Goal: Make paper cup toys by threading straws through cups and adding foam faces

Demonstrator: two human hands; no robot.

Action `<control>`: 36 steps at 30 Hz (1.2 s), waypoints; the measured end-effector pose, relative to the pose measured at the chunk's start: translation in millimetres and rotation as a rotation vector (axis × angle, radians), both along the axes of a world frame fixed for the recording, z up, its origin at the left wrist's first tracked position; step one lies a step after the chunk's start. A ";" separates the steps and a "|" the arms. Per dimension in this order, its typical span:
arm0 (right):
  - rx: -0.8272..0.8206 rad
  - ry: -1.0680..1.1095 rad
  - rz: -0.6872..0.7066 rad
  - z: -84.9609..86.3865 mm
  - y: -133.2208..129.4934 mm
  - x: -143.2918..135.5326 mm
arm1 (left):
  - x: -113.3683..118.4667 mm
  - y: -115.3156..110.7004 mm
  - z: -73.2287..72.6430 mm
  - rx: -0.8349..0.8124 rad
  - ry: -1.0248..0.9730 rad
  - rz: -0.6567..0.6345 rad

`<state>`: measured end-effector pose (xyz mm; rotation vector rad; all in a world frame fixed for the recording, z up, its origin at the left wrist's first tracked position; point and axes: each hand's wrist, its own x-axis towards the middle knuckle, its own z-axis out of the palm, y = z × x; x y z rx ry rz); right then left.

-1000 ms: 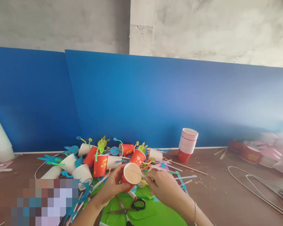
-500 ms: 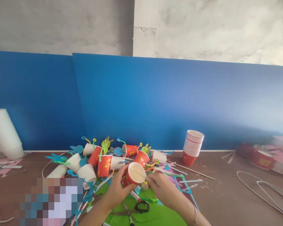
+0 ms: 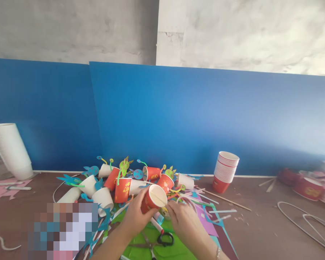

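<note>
My left hand is wrapped round a red paper cup, whose open mouth tilts toward me and to the right. A thin stick crosses the cup's mouth. At the cup's right side, my right hand is closed, its fingertips pinched near the rim; they seem to be on the end of the thin stick, though that end is hidden. Below the hands lie black-handled scissors and a marker with a red tip on green paper.
Behind my hands lies a pile of decorated red and white cups. Stacked cups stand at the right, white ones at the far left. Straws, sticks and a cable lie rightward. A blue panel rises behind.
The cup in my left hand has tilted further to the right. My right hand has shifted slightly down and left against the cup. The surroundings appear shifted a little right in view.
</note>
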<state>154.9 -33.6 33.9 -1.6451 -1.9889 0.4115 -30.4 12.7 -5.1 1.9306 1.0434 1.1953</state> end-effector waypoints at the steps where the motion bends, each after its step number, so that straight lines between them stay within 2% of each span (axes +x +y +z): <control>1: -0.057 0.058 0.016 -1.5 1.5 0.4 | -0.2 0.3 -0.9 0.005 0.009 0.003; 4: -0.330 0.255 0.090 -8.0 11.1 3.2 | -2.6 2.4 -6.3 0.029 0.039 0.021; 6: -0.425 0.283 0.110 -11.5 15.9 3.8 | -4.6 3.8 -9.5 0.043 0.065 0.031; 9: -0.352 0.266 0.090 -12.9 13.5 0.6 | -6.1 4.3 -10.8 0.056 0.110 0.044; 13: -0.056 0.206 0.001 -13.1 4.5 -3.8 | -4.8 3.4 -9.3 0.063 0.129 0.045; 15: -0.119 0.287 0.032 -15.9 5.9 -2.2 | -4.4 3.4 -9.0 0.085 0.147 0.049; 18: -0.381 0.432 0.136 -22.1 14.2 2.9 | -5.4 4.0 -9.0 0.132 0.172 0.056; 21: -0.400 0.461 0.155 -25.8 18.2 3.7 | -7.3 5.2 -10.0 0.152 0.191 0.059; 25: -0.095 0.393 0.057 -24.5 10.2 -4.5 | -7.9 6.9 -13.7 0.150 0.190 0.069; 27: -0.037 0.376 0.028 -24.1 7.2 -7.3 | -7.7 7.5 -15.4 0.149 0.179 0.066; 32: -0.419 0.469 0.157 -29.0 16.0 -0.7 | -8.5 7.9 -15.4 0.138 0.116 0.041; 34: -0.455 0.466 0.185 -30.3 18.9 1.9 | -8.7 7.7 -14.1 0.126 0.091 0.028; 36: -0.389 0.458 0.173 -29.7 17.6 1.0 | -8.1 7.1 -12.5 0.105 0.072 0.031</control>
